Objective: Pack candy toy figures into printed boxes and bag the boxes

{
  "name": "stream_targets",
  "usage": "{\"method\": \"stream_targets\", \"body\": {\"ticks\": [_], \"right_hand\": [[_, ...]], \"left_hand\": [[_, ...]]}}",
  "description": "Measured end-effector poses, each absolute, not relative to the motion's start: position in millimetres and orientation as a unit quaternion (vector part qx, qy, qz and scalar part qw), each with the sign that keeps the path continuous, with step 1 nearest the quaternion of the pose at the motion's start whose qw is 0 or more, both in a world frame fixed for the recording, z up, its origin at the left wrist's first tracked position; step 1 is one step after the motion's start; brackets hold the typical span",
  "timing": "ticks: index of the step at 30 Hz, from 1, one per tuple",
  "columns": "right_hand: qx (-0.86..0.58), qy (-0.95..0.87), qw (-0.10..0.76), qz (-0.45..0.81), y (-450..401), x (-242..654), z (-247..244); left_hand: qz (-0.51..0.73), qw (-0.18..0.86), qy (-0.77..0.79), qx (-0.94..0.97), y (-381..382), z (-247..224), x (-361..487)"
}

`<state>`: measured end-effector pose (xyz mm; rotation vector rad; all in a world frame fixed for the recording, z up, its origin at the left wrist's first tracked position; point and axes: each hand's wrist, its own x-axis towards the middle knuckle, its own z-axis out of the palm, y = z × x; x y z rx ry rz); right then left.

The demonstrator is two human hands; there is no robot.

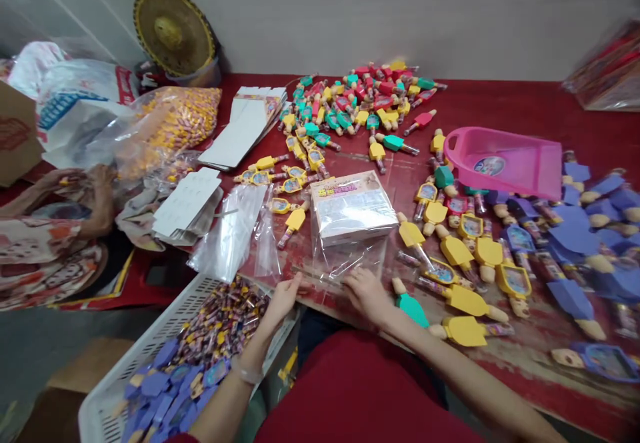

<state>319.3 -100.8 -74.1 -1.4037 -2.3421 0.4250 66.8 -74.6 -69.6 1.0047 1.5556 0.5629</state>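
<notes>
A flat display box (353, 210) with a printed upper edge lies inside a clear plastic bag (345, 260) on the table in front of me. The bag's loose end reaches towards the table's front edge. My right hand (367, 294) is at that loose end, its fingers bent and closed on the plastic. My left hand (285, 302) is by the table edge, just left of the bag. Its fingers are pressed together; what lies between them is too small to make out. Empty clear bags (230, 230) lie to the left of the box, beside a stack of white cards (185, 203).
Yellow toys (457, 253) and purple toys (573, 230) cover the right side, near a pink tray (550, 166). More coloured toys (360, 100) are heaped at the back. A white basket (95, 400) stands below left. Another person's hands (95, 190) are at the far left.
</notes>
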Motion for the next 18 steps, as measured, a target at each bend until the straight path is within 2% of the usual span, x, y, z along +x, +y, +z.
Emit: {"method": "stream_targets", "body": {"ticks": [4,12,15,18], "right_hand": [[-0.458,-0.845,0.222,0.165,-83,265,-83],[-0.408,-0.853,0.318,0.065,-83,248,-92],[-0.373,-0.870,0.314,0.072,-99,271,-89],[-0.394,-0.871,0.266,0.122,-139,339,-82]], "left_hand": [[0.243,0.606,0.651,0.387,-75,-61,82],[0.267,0.601,0.632,0.411,-75,-55,92],[0.274,0.579,0.645,0.417,-72,-65,100],[0.273,0.570,0.649,0.423,-71,-74,95]]}}
